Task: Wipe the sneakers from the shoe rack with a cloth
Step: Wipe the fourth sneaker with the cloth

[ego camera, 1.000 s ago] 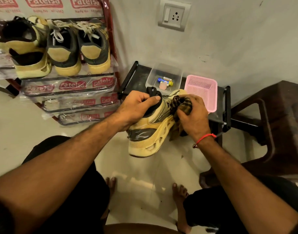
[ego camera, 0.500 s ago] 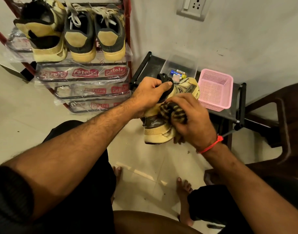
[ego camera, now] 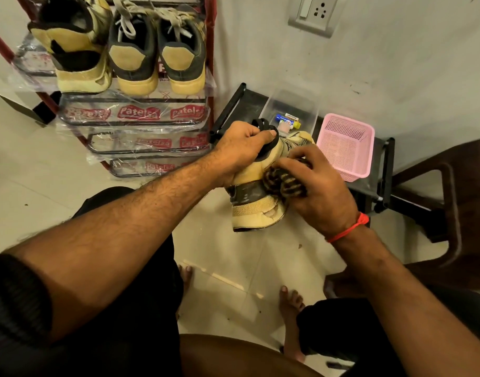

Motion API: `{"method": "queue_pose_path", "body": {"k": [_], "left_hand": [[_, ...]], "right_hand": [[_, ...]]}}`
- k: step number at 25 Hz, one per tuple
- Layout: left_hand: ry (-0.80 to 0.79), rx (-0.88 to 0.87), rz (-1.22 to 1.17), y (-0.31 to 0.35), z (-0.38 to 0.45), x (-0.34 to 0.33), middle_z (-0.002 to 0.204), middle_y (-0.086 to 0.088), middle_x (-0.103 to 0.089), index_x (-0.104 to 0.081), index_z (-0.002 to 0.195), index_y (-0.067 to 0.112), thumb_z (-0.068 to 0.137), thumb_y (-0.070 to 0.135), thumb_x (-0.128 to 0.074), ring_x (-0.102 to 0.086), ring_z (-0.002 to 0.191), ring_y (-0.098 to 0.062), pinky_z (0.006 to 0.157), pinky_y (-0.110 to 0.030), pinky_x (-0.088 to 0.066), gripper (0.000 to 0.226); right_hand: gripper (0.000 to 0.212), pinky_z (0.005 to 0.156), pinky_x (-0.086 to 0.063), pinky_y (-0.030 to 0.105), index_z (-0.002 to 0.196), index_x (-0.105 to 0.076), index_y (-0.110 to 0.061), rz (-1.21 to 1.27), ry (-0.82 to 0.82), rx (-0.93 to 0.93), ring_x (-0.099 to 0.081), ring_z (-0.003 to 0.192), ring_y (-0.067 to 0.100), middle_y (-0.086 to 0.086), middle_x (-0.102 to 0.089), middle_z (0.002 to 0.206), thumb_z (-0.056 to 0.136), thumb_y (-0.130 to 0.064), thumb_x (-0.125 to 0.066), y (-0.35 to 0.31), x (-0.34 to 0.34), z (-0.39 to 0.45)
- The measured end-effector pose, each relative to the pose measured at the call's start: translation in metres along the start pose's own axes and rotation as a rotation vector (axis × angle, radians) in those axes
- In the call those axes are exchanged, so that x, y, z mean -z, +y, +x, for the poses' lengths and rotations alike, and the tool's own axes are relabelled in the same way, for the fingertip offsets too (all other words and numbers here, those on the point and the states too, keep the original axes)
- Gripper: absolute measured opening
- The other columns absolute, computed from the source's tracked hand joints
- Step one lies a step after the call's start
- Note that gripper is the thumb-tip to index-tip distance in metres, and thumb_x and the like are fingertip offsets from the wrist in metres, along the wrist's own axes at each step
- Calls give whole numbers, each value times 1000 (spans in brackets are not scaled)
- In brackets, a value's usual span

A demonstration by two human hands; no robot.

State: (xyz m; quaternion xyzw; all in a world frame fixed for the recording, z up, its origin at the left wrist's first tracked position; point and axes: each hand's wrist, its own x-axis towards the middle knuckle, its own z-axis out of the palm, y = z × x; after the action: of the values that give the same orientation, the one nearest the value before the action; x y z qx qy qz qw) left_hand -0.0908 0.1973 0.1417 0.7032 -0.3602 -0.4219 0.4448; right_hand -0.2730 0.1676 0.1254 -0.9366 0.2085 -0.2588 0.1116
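Note:
My left hand (ego camera: 242, 151) grips a yellow and black sneaker (ego camera: 256, 210) by its collar, heel end toward me, above the tiled floor. My right hand (ego camera: 319, 190) holds a bunched checked cloth (ego camera: 283, 182) pressed against the sneaker's side near the heel. Much of the shoe's upper is hidden behind both hands. On the top shelf of the red shoe rack (ego camera: 210, 63) at upper left stand three more sneakers (ego camera: 132, 53), heels facing me.
A low black stand (ego camera: 384, 170) by the wall carries a pink mesh basket (ego camera: 345, 148) and a clear box (ego camera: 293, 110) with small items. A dark brown plastic chair (ego camera: 456, 186) stands at right. My bare feet rest on the floor below.
My right hand slid the cloth from the sneaker's midfoot down toward the heel. The shoe has turned so its heel faces me, and the view has dipped and shifted.

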Motion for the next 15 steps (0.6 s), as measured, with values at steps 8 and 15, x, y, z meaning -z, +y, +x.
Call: {"method": "queue_pose_path", "body": {"k": [8,15], "left_hand": [[-32,35,11,-3,-4,-4,64,1,-64,-72,79,7,98,33,-64,-58,55,-6,54,-23,-48,33],[-104,86,-6,1,-9,-10,57,6,-64,-72,74,12,97,34,-66,-61,58,-8,60,-23,-51,32]], "right_hand": [[43,72,-60,47,122,-59,-11,33,5,79,-61,101,34,16,-54,120,81,-24,-59,-6,-2,0],[40,75,-57,34,118,-67,-5,98,-119,249,-62,96,26,15,-61,112,82,-23,-73,-52,-8,-11]]}}
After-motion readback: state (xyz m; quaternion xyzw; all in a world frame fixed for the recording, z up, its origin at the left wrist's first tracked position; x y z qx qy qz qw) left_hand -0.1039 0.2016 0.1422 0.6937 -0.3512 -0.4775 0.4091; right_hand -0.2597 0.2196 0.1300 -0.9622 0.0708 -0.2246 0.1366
